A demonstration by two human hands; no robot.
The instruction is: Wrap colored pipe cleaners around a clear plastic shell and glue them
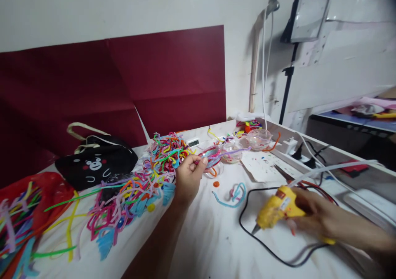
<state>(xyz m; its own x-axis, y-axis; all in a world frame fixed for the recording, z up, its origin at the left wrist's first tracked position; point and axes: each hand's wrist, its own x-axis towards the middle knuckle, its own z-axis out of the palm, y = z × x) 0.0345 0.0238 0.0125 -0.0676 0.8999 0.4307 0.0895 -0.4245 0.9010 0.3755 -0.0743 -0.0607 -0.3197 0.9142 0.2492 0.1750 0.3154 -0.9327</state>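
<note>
My left hand pinches a loop of pink, purple and blue pipe cleaners between thumb and fingers, above the white table. A purple end sticks out to the right. My right hand is wrapped around the handle of a yellow hot glue gun, its metal nozzle tilted down and left. A long whitish glue stick runs out of its back. Between the hands lie a curled light-blue pipe cleaner and a small orange disc. Beyond the loop stands a clear bowl.
Heaped pipe cleaners spread to the left, near a black bag and a red bag. A black cord curves beneath the glue gun. White paper, tweezers and a power strip lie to the right.
</note>
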